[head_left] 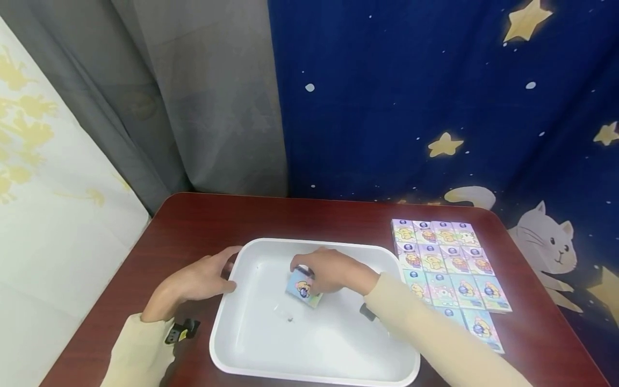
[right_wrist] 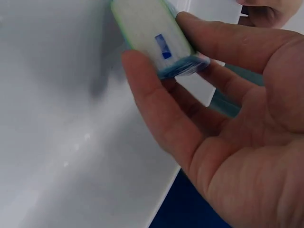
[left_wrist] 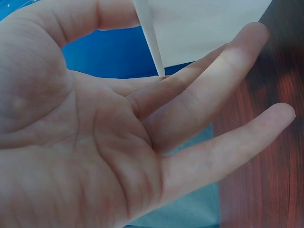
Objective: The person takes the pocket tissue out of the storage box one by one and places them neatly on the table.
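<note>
My right hand [head_left: 331, 269] holds a small tissue pack [head_left: 301, 287] with a blue cartoon print, over the inside of a white tray [head_left: 309, 344]. In the right wrist view, thumb and fingers pinch the pack [right_wrist: 152, 35] near one end; its pale side bears a short dark-blue tab. My left hand [head_left: 205, 277] is at the tray's upper left rim, thumb and forefinger against it. In the left wrist view, the left hand [left_wrist: 104, 109] has its other fingers extended beside the rim [left_wrist: 151, 40]. Their exact contact is partly hidden.
Rows of similar tissue packs [head_left: 442, 263], purple ones behind and teal ones in front, lie on the table's right side. The dark red wooden table [head_left: 232, 215] ends at grey and blue curtains [head_left: 367, 107]. A white cloth [head_left: 53, 226] hangs at left.
</note>
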Motion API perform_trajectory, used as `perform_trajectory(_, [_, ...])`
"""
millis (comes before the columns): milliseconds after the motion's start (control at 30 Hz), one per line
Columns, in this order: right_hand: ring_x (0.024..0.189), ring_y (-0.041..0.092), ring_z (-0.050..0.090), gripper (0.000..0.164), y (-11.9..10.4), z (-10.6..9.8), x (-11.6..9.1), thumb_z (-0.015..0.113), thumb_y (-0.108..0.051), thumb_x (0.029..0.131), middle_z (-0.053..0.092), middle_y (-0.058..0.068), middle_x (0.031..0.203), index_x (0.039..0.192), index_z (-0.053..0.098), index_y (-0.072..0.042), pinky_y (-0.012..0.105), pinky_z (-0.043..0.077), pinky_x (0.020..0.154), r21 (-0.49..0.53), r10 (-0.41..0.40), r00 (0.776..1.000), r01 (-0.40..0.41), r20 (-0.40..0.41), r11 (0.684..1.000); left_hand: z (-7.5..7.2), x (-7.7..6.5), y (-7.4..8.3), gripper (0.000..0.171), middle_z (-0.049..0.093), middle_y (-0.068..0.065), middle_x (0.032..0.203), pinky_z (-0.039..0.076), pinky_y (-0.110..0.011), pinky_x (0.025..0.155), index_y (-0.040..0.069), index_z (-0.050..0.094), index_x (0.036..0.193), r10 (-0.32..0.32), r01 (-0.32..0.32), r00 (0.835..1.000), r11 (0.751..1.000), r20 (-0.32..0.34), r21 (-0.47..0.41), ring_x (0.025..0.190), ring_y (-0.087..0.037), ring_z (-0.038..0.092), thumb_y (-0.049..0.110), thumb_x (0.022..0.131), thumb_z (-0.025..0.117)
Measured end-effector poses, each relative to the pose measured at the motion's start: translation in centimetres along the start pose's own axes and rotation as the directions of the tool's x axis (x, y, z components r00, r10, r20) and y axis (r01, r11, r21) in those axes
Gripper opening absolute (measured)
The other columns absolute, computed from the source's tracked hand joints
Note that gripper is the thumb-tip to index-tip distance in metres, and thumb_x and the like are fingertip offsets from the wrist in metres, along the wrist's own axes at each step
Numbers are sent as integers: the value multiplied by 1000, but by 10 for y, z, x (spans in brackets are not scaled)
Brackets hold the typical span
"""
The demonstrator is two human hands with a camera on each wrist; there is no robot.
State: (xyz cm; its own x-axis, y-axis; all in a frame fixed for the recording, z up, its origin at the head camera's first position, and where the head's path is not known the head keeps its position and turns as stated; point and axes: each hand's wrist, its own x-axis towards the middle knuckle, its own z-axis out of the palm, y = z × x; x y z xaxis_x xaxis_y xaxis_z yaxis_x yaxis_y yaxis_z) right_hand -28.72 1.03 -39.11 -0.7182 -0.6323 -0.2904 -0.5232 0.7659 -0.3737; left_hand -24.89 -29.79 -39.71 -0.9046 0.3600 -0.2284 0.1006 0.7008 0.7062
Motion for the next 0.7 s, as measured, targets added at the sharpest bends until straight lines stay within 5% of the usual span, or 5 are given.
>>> perform_trajectory(333, [94, 20, 62, 51, 13, -12, -20, 88, -9, 93, 72, 1, 112, 138, 72, -26, 37, 61, 85, 28, 10, 999, -9, -46, 1000, 0, 0, -1, 82, 68, -23, 133, 66, -53, 88, -7, 39, 160, 0, 0, 1000, 1000, 4, -9, 114, -37, 70, 1, 89, 79])
perform_trajectory(533, [92, 21, 60, 52, 25, -18, -35, 88, -7, 92, 65, -2, 94, 139, 73, -24, 38, 58, 81, 38, 33, 998, -32, -47, 999, 0, 0, -1, 82, 68, -23, 132, 66, -53, 88, -7, 39, 160, 0, 0, 1000, 1000, 6, -3, 113, -37, 70, 1, 89, 80])
perform_trajectory(700, [96, 21, 61, 54, 38, -22, -50, 89, -7, 91, 69, -1, 101, 140, 73, -22, 41, 59, 83, 63, 45, 998, -42, -46, 997, -1, 0, -2, 82, 68, -23, 132, 66, -54, 89, -6, 40, 160, -1, 1, 1000, 1000, 6, 3, 114, -38, 70, 2, 89, 80])
